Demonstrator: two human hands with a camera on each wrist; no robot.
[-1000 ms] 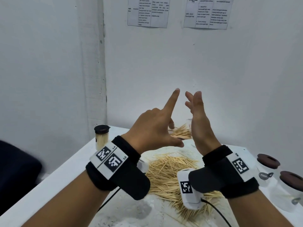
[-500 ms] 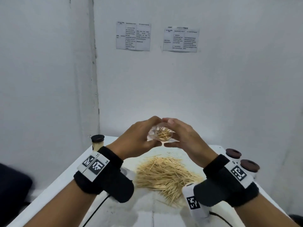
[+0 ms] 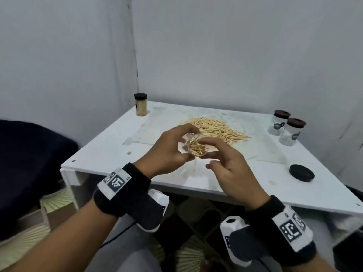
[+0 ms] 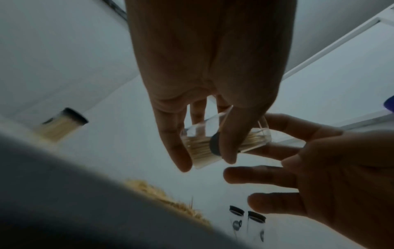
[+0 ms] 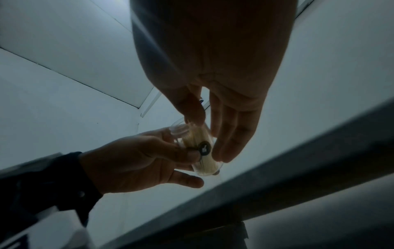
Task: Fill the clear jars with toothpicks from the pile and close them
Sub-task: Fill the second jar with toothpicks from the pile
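Observation:
A clear jar (image 3: 196, 147) partly filled with toothpicks is held lidless above the near part of the white table (image 3: 117, 144). My left hand (image 3: 176, 148) grips it from the left, fingers wrapped round its wall. My right hand (image 3: 222, 163) pinches its right side and mouth between thumb and index; the other fingers are spread below. In the left wrist view the jar (image 4: 226, 143) lies tilted between both hands. The right wrist view shows my thumb at the mouth of the jar (image 5: 202, 151). The toothpick pile (image 3: 216, 129) lies just behind the hands.
A full, lidded jar (image 3: 140, 105) stands at the table's far left corner. Two lidded, seemingly empty clear jars (image 3: 280, 122) (image 3: 292, 134) stand at the far right. A loose dark lid (image 3: 301, 172) lies near the right front edge. Walls close in behind and to the left.
Both hands have closed round the jar and brought it down from in front of the wall to just above the table. The view has tilted downward.

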